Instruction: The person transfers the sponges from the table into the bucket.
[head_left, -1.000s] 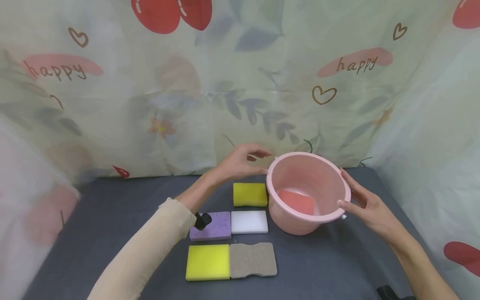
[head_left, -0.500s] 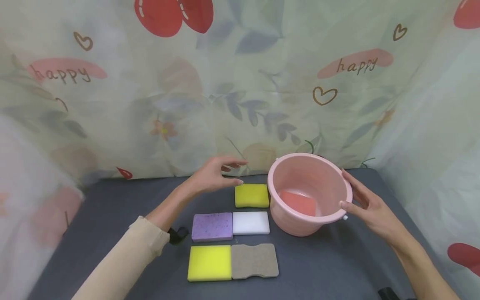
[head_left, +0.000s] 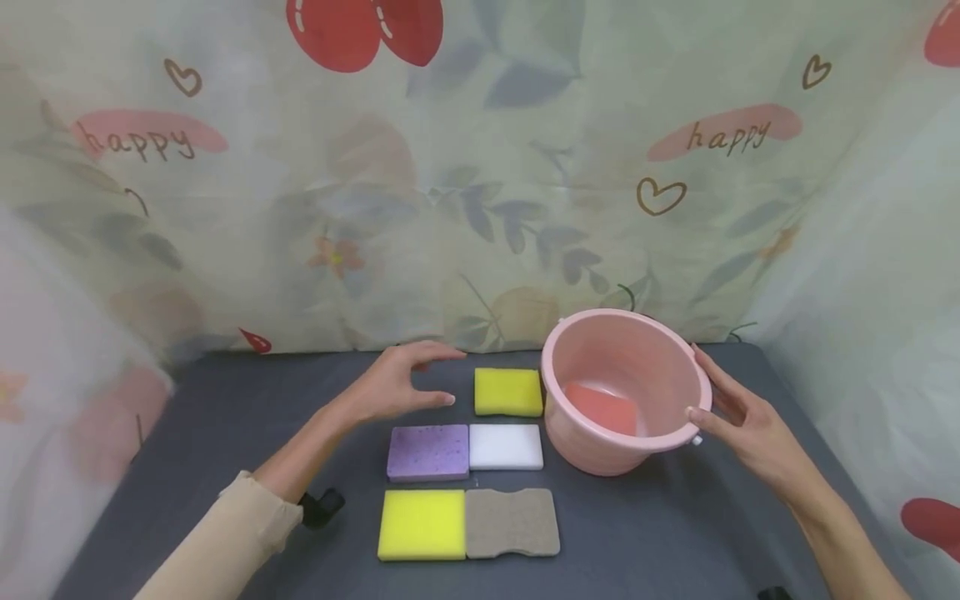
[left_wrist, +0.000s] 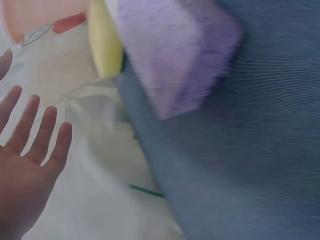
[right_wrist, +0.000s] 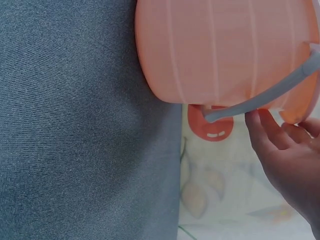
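Observation:
A pink bucket (head_left: 588, 446) stands at the right with an orange-pink sponge (head_left: 600, 407) lying on its bottom. My right hand (head_left: 753, 429) holds the bucket's right rim, thumb at the front and fingers farther back. In the right wrist view the fingers reach the bucket's side close to its pale grey handle (right_wrist: 280, 91). My left hand (head_left: 393, 385) hovers with nothing in it, thumb and fingers spread apart. Just right of its fingertips lies a yellow sponge (head_left: 507, 392), beside the bucket. A purple sponge (head_left: 427, 452) and a white sponge (head_left: 506, 447) lie side by side below it.
Nearest the front, a bright yellow sponge (head_left: 422, 525) touches a grey sponge (head_left: 512, 523) with notched long edges. All sit on a dark cloth-covered table (head_left: 637, 542). A printed curtain (head_left: 420, 208) closes off the back and both sides.
My left hand has drawn away from the bucket's rim, moving left and toward me. My right hand keeps its hold on the rim, and the sponges stay put.

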